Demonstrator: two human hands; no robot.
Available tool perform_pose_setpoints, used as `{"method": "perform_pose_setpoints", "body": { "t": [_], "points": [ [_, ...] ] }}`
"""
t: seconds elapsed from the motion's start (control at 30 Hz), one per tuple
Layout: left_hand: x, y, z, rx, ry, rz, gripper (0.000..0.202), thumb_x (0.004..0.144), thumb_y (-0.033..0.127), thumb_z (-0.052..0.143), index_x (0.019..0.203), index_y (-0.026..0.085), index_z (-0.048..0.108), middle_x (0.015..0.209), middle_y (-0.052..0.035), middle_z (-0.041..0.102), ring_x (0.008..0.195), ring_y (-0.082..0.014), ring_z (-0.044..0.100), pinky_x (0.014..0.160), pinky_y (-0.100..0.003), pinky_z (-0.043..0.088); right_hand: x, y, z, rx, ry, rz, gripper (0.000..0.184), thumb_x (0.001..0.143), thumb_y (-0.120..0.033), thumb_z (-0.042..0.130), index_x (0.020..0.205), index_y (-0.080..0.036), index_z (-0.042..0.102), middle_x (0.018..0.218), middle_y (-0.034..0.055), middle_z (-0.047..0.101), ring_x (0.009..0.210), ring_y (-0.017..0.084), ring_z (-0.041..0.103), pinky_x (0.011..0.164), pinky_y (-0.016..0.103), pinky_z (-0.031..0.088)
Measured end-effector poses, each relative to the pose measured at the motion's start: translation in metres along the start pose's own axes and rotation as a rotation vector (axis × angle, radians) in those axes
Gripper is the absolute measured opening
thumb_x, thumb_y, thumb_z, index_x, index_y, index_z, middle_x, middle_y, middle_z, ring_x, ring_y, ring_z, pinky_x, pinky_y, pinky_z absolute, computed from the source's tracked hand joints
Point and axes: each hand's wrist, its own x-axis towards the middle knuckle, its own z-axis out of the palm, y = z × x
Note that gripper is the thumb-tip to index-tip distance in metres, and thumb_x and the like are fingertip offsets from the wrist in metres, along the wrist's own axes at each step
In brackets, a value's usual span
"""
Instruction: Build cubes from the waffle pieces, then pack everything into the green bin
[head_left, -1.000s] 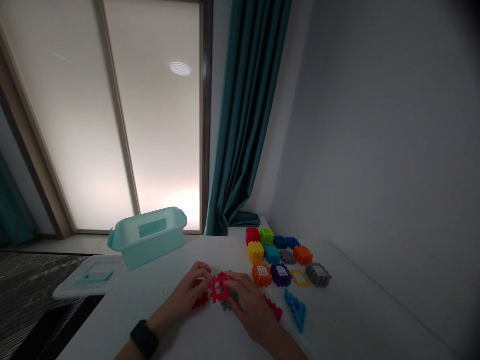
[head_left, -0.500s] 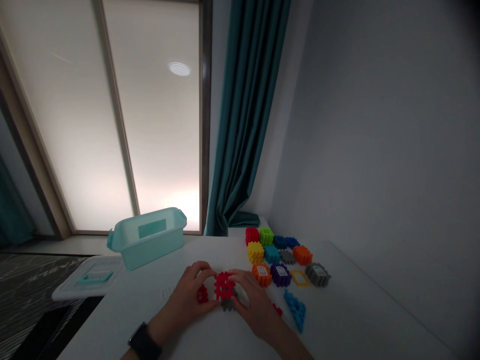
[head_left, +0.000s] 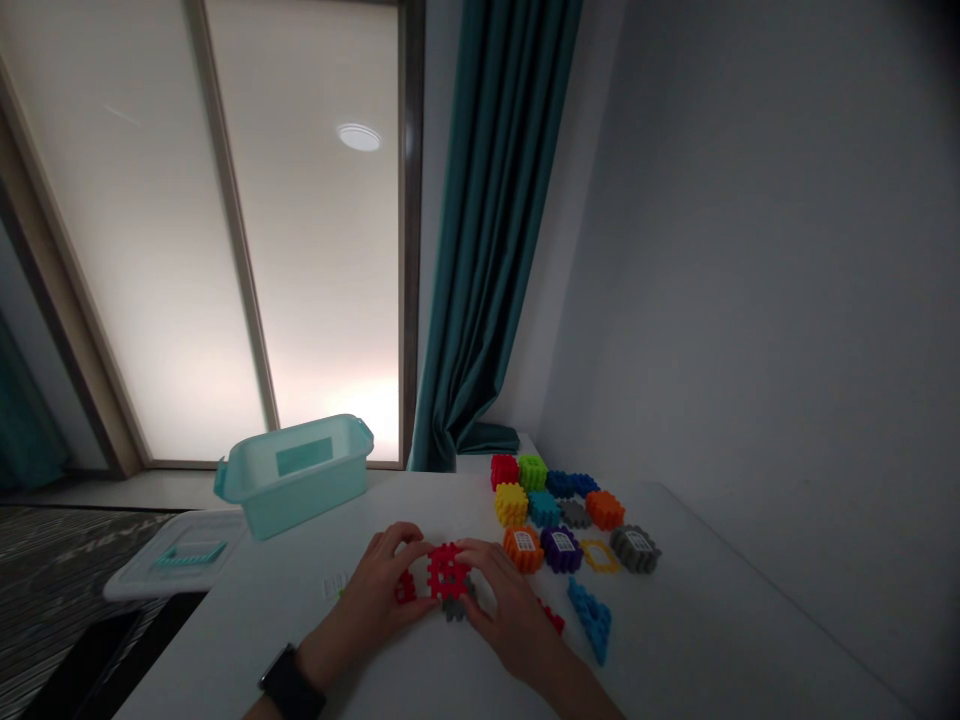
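Left hand (head_left: 371,590) and right hand (head_left: 510,605) held a red waffle block (head_left: 448,570) in a narrow two-sided grip — a grey waffle block (head_left: 454,608) lay just below, its join to the red block hard to tell.

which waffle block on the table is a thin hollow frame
The yellow frame, lying flat between the purple stack and the gray stack: a bare outline open in the middle, unlike those thick stacks.

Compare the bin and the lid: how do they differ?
The bin is a deep, hollow tub, while the lid is a shallow, flat piece. The bin stands upright on the table, while the lid lies flat to the bin's left, at the table's edge. Both are pale aqua plastic and rectangular, each with a darker teal patch.
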Motion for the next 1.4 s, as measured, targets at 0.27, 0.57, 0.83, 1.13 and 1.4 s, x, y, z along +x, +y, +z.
{"method": "perform_pose_setpoints", "body": {
  "t": [0.27,0.57,0.83,1.13,1.4],
  "points": [
    [-0.001,0.0,0.001,-0.065,-0.005,-0.019,0.051,0.071,0.02,0.082,0.119,0.025,0.065,0.121,-0.0102,0.058,0.107,-0.0287,0.06,0.093,-0.042,0.053,-0.002,-0.002,0.0,-0.017,-0.005,0.015,0.047,0.086,-0.005,0.057,0.127,-0.027,0.055,0.131,0.0061,0.063,0.125,0.021,0.056,0.108,0.042,0.047],
    [0.0,0.001,0.002,-0.115,-0.058,-0.058,0.053,0.07,0.015,0.08,0.119,0.025,0.063,0.121,-0.0101,0.058,0.11,-0.0277,0.06,0.097,-0.042,0.051,0.001,-0.007,-0.005,-0.061,-0.069,0.021,0.053,0.085,-0.006,0.058,0.132,-0.029,0.054,0.134,0.006,0.062,0.127,0.024,0.056,0.111,0.045,0.046],
    [0.001,0.002,0.002,-0.098,-0.001,-0.04,0.025,0.082,0.017,0.067,0.105,0.024,0.067,0.115,-0.0095,0.062,0.107,-0.0259,0.062,0.095,-0.041,0.052,-0.002,-0.006,0.009,-0.131,0.051,0.074,0.049,0.081,-0.007,0.065,0.125,-0.026,0.055,0.122,0.0064,0.063,0.116,0.025,0.06,0.101,0.041,0.052],
    [0.003,-0.007,-0.008,-0.016,-0.026,-0.016,0.023,0.093,0.02,0.055,0.108,0.024,0.071,0.111,-0.0105,0.063,0.1,-0.0259,0.062,0.091,-0.042,0.053,-0.007,-0.006,0.023,-0.203,0.042,0.004,0.034,0.088,-0.005,0.057,0.114,-0.027,0.058,0.111,0.0045,0.066,0.103,0.024,0.064,0.092,0.039,0.052],
    [0.003,-0.013,-0.012,0.057,0.01,0.029,0.022,0.097,0.027,0.053,0.104,0.025,0.074,0.106,-0.0097,0.064,0.096,-0.0254,0.061,0.087,-0.041,0.053,-0.006,-0.005,0.024,-0.281,0.051,-0.043,0.021,0.089,-0.004,0.055,0.092,-0.024,0.056,0.091,0.0011,0.066,0.084,0.021,0.061,0.079,0.034,0.045]
  ]
}}
